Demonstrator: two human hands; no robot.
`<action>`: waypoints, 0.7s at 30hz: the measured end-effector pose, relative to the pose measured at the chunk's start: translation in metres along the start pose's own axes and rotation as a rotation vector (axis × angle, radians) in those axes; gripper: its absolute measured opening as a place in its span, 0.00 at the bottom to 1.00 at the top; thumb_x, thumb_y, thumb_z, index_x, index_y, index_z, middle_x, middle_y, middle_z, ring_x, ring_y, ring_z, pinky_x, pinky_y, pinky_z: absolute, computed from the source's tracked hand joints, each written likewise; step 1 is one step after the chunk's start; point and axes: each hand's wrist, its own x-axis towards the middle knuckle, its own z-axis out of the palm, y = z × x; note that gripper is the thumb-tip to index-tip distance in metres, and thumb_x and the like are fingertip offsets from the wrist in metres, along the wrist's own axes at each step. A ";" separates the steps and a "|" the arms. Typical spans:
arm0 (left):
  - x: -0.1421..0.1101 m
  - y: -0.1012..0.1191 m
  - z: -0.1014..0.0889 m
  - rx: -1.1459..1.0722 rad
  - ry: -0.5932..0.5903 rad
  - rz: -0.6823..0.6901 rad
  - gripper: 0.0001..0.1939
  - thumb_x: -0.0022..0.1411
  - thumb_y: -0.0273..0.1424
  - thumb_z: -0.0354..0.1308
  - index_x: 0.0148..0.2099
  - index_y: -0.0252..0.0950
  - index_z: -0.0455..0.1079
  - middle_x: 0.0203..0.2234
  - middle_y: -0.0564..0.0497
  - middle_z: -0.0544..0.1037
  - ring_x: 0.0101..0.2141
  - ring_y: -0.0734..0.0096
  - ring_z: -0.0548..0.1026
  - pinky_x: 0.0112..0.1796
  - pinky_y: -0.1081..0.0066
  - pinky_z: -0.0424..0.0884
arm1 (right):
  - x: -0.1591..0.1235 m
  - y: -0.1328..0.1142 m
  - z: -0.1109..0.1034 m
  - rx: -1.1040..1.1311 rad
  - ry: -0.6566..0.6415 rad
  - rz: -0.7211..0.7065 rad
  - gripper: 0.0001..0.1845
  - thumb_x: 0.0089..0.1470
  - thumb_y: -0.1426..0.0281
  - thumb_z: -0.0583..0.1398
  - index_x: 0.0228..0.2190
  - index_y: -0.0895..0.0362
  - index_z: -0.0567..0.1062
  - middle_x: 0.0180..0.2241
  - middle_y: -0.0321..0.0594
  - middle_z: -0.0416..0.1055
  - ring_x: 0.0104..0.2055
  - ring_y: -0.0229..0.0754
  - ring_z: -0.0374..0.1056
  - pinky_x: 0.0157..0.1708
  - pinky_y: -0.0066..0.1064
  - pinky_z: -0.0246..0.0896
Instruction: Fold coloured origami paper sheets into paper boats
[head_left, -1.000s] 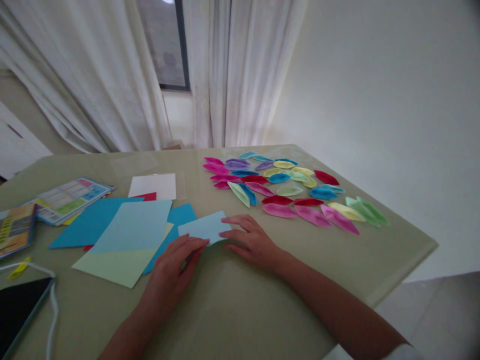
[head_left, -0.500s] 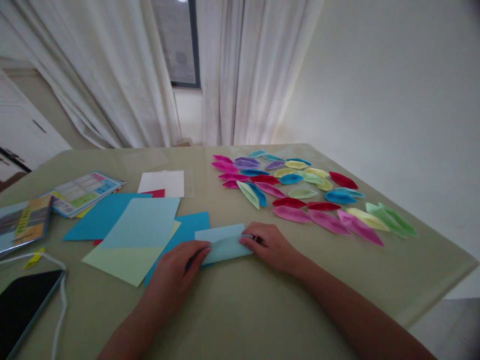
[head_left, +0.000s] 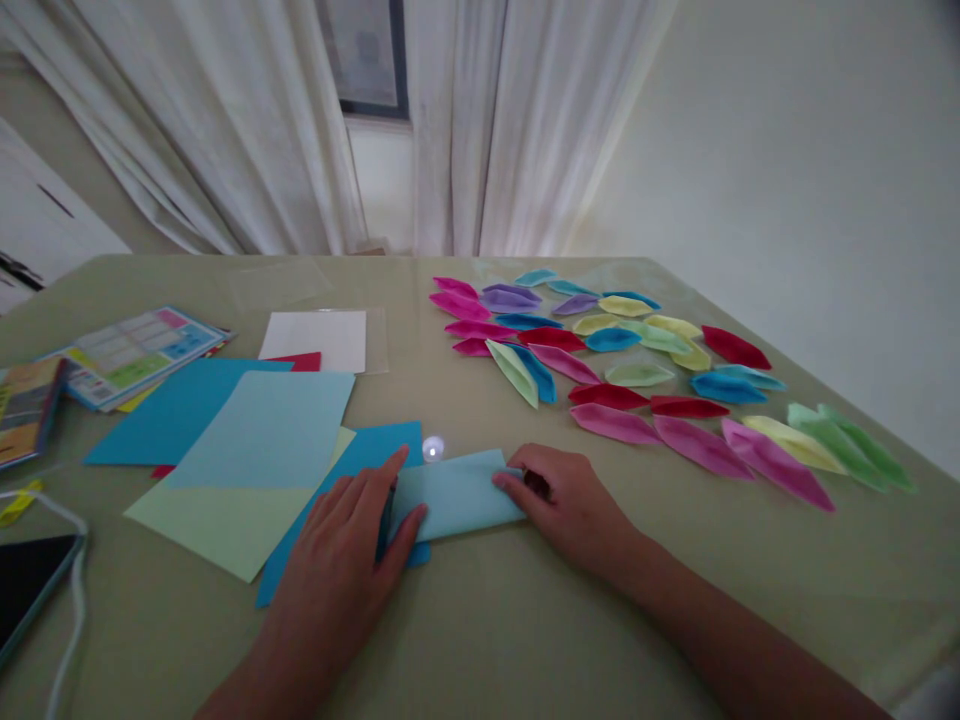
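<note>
Head view: paper within edges of table, held by half-open left hand, pinching right hand; best creased square.

On the left of the table, what is probably a phone, cut off by the view, lies beside a white cable and a yellow tag, with a book and a booklet beyond, while, between a door and a wall, pale curtains flank a window.
</note>
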 end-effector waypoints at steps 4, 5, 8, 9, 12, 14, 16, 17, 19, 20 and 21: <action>0.000 0.004 -0.002 0.060 0.014 -0.018 0.27 0.77 0.44 0.51 0.71 0.39 0.58 0.53 0.42 0.77 0.52 0.48 0.75 0.53 0.49 0.72 | 0.000 0.000 0.003 0.019 -0.019 0.020 0.13 0.71 0.64 0.60 0.32 0.56 0.73 0.27 0.33 0.70 0.29 0.38 0.66 0.32 0.29 0.54; 0.000 0.005 -0.003 0.081 0.015 -0.022 0.28 0.77 0.44 0.51 0.71 0.39 0.57 0.55 0.41 0.76 0.54 0.47 0.74 0.53 0.48 0.72 | 0.000 0.000 0.003 0.021 -0.028 0.014 0.13 0.71 0.65 0.60 0.33 0.56 0.73 0.28 0.34 0.71 0.30 0.38 0.67 0.33 0.29 0.55; -0.001 0.004 -0.004 0.117 -0.002 -0.019 0.30 0.76 0.44 0.52 0.73 0.38 0.55 0.55 0.41 0.77 0.54 0.46 0.74 0.52 0.48 0.71 | -0.001 -0.001 0.003 0.012 -0.043 -0.004 0.12 0.71 0.65 0.60 0.34 0.56 0.73 0.30 0.35 0.72 0.31 0.40 0.68 0.34 0.29 0.56; -0.001 0.004 -0.005 0.117 -0.006 -0.016 0.30 0.76 0.44 0.52 0.73 0.39 0.55 0.55 0.41 0.77 0.53 0.46 0.74 0.52 0.48 0.71 | -0.001 -0.001 0.003 0.012 -0.048 -0.010 0.11 0.70 0.65 0.61 0.34 0.56 0.73 0.30 0.35 0.72 0.31 0.40 0.68 0.34 0.29 0.57; 0.000 0.004 -0.005 0.107 -0.009 -0.005 0.28 0.76 0.43 0.53 0.72 0.40 0.56 0.54 0.42 0.77 0.52 0.47 0.74 0.51 0.48 0.71 | -0.002 -0.001 0.002 0.019 -0.065 -0.013 0.10 0.69 0.64 0.62 0.35 0.56 0.73 0.31 0.35 0.72 0.31 0.40 0.68 0.33 0.29 0.57; 0.000 0.004 -0.005 0.100 -0.010 -0.001 0.27 0.76 0.42 0.53 0.71 0.41 0.57 0.54 0.42 0.76 0.52 0.47 0.74 0.51 0.48 0.71 | -0.002 -0.001 0.002 0.024 -0.072 0.000 0.10 0.69 0.64 0.62 0.35 0.55 0.73 0.31 0.35 0.72 0.31 0.40 0.68 0.33 0.29 0.57; 0.001 0.004 -0.005 0.087 -0.013 0.003 0.26 0.76 0.42 0.53 0.70 0.41 0.58 0.54 0.42 0.76 0.52 0.47 0.74 0.51 0.48 0.71 | -0.002 -0.001 0.002 0.028 -0.073 0.012 0.11 0.69 0.64 0.62 0.34 0.55 0.74 0.30 0.35 0.72 0.30 0.39 0.67 0.32 0.29 0.56; 0.001 0.004 -0.005 0.078 -0.012 0.004 0.25 0.76 0.42 0.53 0.70 0.41 0.59 0.54 0.42 0.75 0.52 0.47 0.74 0.52 0.49 0.71 | -0.002 -0.001 0.002 0.028 -0.073 0.016 0.11 0.69 0.63 0.62 0.34 0.55 0.74 0.30 0.34 0.72 0.29 0.39 0.67 0.32 0.29 0.56; 0.001 0.004 -0.004 0.061 -0.017 0.006 0.24 0.76 0.42 0.53 0.69 0.42 0.60 0.53 0.43 0.75 0.52 0.49 0.74 0.52 0.49 0.71 | -0.002 -0.001 0.002 0.025 -0.071 0.020 0.12 0.69 0.63 0.62 0.34 0.55 0.74 0.29 0.34 0.71 0.29 0.39 0.66 0.32 0.30 0.56; 0.001 0.003 -0.003 0.054 -0.022 0.009 0.24 0.76 0.42 0.53 0.69 0.42 0.61 0.54 0.43 0.74 0.52 0.49 0.74 0.52 0.50 0.72 | -0.003 -0.001 0.002 0.023 -0.070 0.021 0.12 0.69 0.62 0.62 0.34 0.55 0.74 0.29 0.34 0.71 0.29 0.39 0.66 0.32 0.30 0.56; 0.001 0.003 -0.003 0.052 -0.026 0.010 0.23 0.76 0.41 0.53 0.68 0.41 0.61 0.54 0.42 0.74 0.52 0.49 0.74 0.52 0.50 0.72 | -0.003 -0.001 0.002 0.021 -0.068 0.021 0.12 0.69 0.62 0.62 0.34 0.55 0.74 0.29 0.34 0.71 0.29 0.39 0.66 0.32 0.30 0.56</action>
